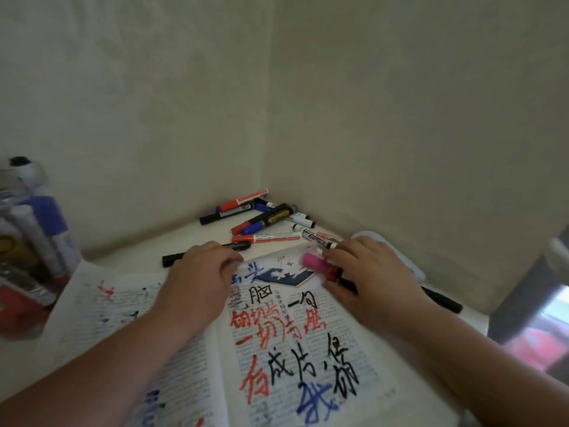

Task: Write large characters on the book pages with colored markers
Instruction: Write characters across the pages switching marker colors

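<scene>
Right hand (pixel 372 278) wrapped round a pink-capped marker (pixel 315 264), cap apparently on | step, I judge: colour change; next I'd uncap and find bare paper | nearer than grip: open book (pixel 200 380), thin matte printed pages crowded with red, black and blue characters | left of grip: left hand (pixel 197 282) on the gutter, fingers bent, hold unclear to me | beyond grip: loose pile of slick cylindrical markers (pixel 264 220)

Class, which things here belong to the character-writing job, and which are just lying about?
Job: open book, pink-capped marker in the right hand, left hand over the page, loose markers in the corner.
Lying about: clear jar, white cloth.
</scene>
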